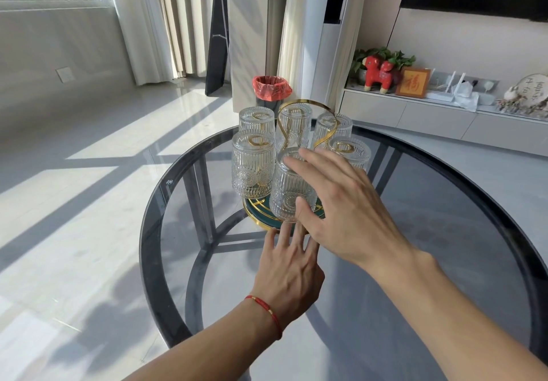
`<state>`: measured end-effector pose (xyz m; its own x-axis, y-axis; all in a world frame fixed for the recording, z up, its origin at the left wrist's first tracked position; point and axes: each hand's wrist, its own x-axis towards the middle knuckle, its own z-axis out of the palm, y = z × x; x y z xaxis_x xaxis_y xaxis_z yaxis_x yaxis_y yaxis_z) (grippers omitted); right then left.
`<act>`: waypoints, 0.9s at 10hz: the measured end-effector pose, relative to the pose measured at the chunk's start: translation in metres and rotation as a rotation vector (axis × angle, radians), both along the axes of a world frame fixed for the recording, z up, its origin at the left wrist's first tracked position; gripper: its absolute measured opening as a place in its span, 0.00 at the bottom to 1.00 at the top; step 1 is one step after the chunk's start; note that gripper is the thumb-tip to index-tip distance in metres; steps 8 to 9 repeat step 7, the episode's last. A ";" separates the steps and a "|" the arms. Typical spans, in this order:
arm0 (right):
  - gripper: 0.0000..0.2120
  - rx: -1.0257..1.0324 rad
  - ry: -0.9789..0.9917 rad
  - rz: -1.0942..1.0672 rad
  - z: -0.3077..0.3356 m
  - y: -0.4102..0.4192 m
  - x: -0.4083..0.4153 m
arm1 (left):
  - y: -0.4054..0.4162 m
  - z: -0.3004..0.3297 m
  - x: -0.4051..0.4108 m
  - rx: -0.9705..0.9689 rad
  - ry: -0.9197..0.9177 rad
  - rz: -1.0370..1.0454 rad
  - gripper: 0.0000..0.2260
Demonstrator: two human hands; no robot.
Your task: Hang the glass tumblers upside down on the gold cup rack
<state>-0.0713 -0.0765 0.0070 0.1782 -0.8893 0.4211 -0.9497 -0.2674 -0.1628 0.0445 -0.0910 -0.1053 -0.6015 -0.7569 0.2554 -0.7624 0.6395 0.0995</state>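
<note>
A gold cup rack (pixel 324 111) with a looped handle and a round green base (pixel 252 212) stands on the far half of a round dark glass table (pixel 415 262). Several ribbed glass tumblers hang upside down on it. My right hand (pixel 347 203) reaches over the front tumbler (pixel 286 191); its fingers are spread, the fingertips lie on the upturned bottom and the thumb rests against the lower side. My left hand (pixel 289 268) lies flat and open on the table, fingertips touching the front edge of the rack's base. It wears a red string bracelet.
Behind the table stands a dark bin with a red liner (pixel 271 87). A low white cabinet (pixel 430 114) at the right carries a red toy, a plant and a framed picture. Curtains and a window are at the left, sunlit floor below.
</note>
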 end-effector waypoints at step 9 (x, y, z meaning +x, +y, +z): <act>0.15 -0.260 -0.340 -0.050 -0.007 0.038 -0.034 | 0.015 0.002 0.018 -0.037 0.030 -0.079 0.17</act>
